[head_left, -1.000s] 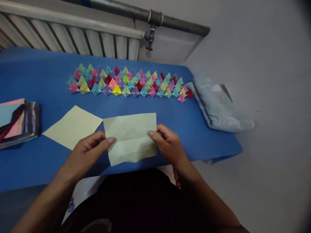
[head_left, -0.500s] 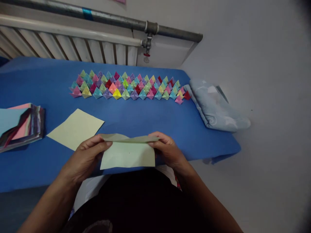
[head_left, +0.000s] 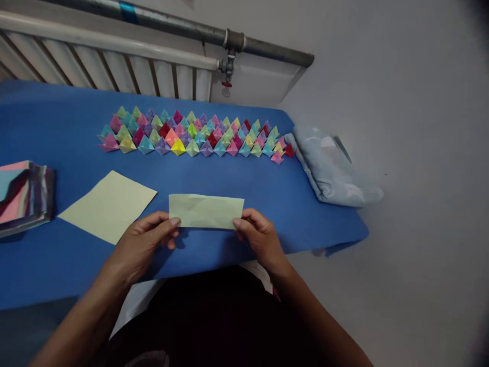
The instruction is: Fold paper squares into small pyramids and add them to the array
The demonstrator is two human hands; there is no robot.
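A pale green sheet of paper [head_left: 206, 211], folded into a long rectangle, is held level above the blue-covered table [head_left: 191, 178]. My left hand [head_left: 151, 239] pinches its lower left corner between thumb and fingers. At the lower right corner my right hand [head_left: 262, 234] grips it the same way. Just left of it a flat, pale yellow-green square of paper [head_left: 110, 206] lies on the table, its lower corner near my left hand.
Several rows of small folded paper boats [head_left: 193, 148] in many colours stand along the back. A stack of coloured paper [head_left: 38, 199] lies at the left. A folded light blue cloth [head_left: 328, 168] rests at the right edge, and a radiator [head_left: 114, 51] stands behind.
The green paper was bent with its upper flap raised toward me; now it is a flat, narrower rectangle. Both hands have shifted their hold to its lower corners. The view has turned slightly right.
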